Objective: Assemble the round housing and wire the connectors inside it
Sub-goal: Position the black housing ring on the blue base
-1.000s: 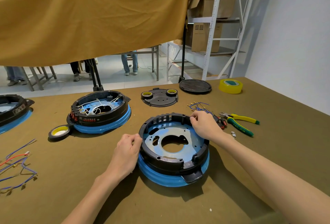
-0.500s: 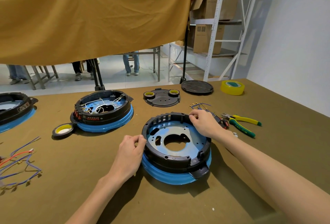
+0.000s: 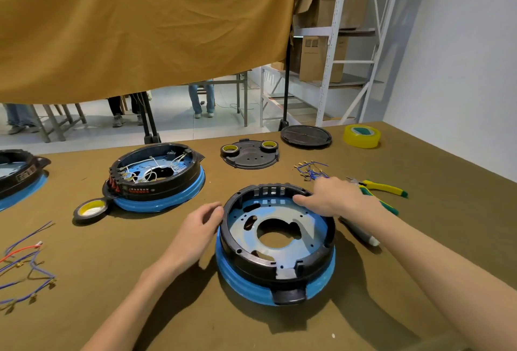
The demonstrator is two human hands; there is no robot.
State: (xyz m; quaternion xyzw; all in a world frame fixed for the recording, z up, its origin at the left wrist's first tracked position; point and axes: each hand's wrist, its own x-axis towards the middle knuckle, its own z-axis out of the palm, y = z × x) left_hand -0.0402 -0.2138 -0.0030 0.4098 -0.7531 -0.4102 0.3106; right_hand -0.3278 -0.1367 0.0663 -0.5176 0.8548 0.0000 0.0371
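The round housing (image 3: pixel 310 227) is laid flat at lower centre, open side up, its tab pointed toward the bottom edge. Its left rim is gripped by the curled left hand (image 3: pixel 195 227); the right hand (image 3: pixel 333 197) is rested, fingers slack, on the far rim.

L hand (image 3: pixel 195 227) grips round housing (image 3: pixel 279 269) at left rim, R hand (image 3: pixel 335 199) rests on far rim nr wires (image 3: pixel 310 170).

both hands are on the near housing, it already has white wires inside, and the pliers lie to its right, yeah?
No: the head view shows the near housing touched by the left hand and right hand has no wires inside; the white wires are in the other housing, farther left. The pliers do lie to its right.
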